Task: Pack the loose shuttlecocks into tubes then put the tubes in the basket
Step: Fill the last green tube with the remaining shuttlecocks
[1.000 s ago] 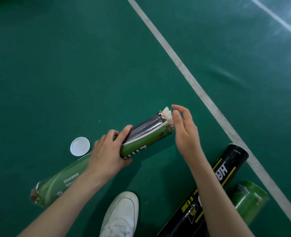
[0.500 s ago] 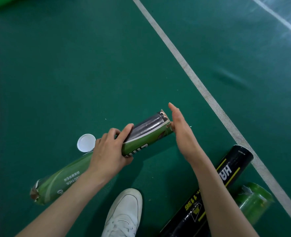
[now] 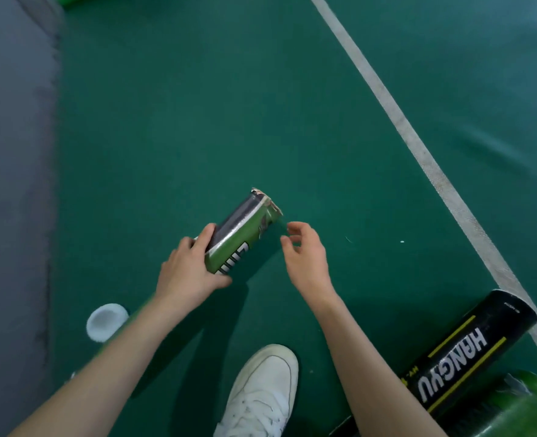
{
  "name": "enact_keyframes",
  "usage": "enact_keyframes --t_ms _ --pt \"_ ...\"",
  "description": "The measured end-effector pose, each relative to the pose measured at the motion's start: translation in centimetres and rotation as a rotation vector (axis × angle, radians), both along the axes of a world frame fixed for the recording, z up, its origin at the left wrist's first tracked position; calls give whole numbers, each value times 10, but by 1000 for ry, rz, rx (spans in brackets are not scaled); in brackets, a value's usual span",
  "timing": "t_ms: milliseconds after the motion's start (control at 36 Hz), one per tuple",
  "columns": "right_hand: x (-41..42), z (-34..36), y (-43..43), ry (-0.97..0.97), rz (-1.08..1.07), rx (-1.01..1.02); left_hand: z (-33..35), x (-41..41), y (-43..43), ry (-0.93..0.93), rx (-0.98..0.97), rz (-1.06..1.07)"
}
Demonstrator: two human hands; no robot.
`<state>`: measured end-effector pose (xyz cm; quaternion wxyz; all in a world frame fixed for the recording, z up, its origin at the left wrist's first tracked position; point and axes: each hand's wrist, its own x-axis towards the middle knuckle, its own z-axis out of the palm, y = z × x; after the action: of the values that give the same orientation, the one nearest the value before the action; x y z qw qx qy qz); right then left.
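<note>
Green tube (image 3: 245, 236) sits gripped in the left hand (image 3: 189, 272), tilted above the court floor (image 3: 197, 121). Just beside its open end, the right hand (image 3: 305, 255) hangs loosely curled, holding nothing.

A badminton court: smooth green sports flooring (image 3: 197, 121) crossed by 1 painted white boundary line (image 3: 418, 146), a grey surround (image 3: 8, 184) along its left edge, and a black HANGYU shuttlecock tube (image 3: 469, 351) lying on it.
</note>
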<state>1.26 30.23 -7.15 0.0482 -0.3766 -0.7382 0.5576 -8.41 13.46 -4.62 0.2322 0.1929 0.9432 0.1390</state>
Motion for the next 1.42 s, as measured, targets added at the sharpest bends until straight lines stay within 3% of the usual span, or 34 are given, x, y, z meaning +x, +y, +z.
enact_keyframes --t_ms 250,417,583,750,861,1028,1139,1417 --pt "-55 -36 -54 -89 628 349 4 -27 -43 -23 1 227" --pt "-74 -55 -73 -122 813 606 1 -36 -66 -43 -63 280" --pt "-70 -63 -62 -40 692 632 -4 -37 -70 -65 -80 264" --pt "-38 -60 -5 -184 393 550 -7 -28 -45 -76 -123 148" --pt "-5 -52 34 -201 80 324 -7 -15 -20 -54 -172 1" --pt "30 -11 67 35 -350 -74 -4 9 21 20 -180 -205" --pt "46 7 75 159 -359 -223 -3 27 46 56 -154 -319" --pt "83 28 84 221 -216 -198 5 58 81 94 -39 -461"
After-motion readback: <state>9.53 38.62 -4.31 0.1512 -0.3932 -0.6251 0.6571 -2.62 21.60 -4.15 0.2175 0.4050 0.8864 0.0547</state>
